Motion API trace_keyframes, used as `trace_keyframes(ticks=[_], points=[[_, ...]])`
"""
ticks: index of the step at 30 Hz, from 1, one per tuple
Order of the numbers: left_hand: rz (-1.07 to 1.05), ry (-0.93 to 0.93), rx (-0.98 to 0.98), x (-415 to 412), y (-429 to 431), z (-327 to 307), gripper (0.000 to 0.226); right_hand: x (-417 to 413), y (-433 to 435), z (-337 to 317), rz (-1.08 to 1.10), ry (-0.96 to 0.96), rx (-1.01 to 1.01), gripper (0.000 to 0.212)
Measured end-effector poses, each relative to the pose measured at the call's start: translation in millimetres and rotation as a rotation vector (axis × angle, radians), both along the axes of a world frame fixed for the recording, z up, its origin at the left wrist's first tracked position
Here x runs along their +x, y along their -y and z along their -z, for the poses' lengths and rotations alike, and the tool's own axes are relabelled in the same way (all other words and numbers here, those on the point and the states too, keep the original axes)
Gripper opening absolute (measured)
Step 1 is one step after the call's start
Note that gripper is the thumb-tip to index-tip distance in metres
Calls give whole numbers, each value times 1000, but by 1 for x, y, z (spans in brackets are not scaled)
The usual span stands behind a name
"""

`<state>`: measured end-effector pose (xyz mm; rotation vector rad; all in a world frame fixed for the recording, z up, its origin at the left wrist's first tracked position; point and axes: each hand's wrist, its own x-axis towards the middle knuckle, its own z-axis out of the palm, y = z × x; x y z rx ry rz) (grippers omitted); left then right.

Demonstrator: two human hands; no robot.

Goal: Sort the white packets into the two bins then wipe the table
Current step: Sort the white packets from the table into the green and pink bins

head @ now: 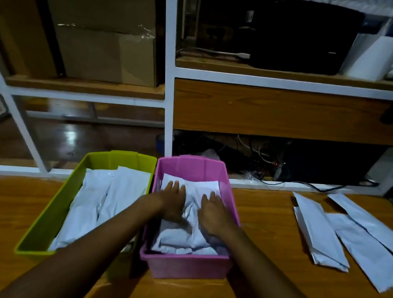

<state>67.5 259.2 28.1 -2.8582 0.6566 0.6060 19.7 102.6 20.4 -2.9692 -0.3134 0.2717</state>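
Observation:
A pink bin (185, 267) stands in the middle of the wooden table (266, 236), filled with white packets (176, 240). Both my hands lie flat on those packets with straight fingers: my left hand (172, 201) on the left side, my right hand (214, 212) on the right side. Directly left of it stands a green bin (46, 223) holding long white packets (106, 201). Several more white packets (345, 237) lie loose on the table at the right.
A white-framed shelf unit (169, 68) with wooden boards rises behind the table, holding cardboard boxes (100, 32) and dark equipment. Cables (264, 164) tangle on the low shelf behind the pink bin. My forearms cross the table's near part.

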Motion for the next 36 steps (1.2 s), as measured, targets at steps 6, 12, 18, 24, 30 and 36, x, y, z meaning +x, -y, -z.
trace_keyframes(ticks=[6,12,18,24,30,36], points=[[56,-121,271,17,10,7,118,31,4,-6,-81,-339,-263,122],[-60,-65,205,21,4,54,117,38,5,22,-101,-342,-319,133],[-116,-99,179,24,9,61,109,34,7,31,-91,-310,-264,133],[-89,-98,130,14,8,35,107,22,8,13,-92,-210,-188,128],[-57,83,-29,-29,5,-21,116,-17,32,-44,-88,22,92,93],[-46,378,-481,-105,39,-76,80,-109,85,-93,53,298,388,73]])
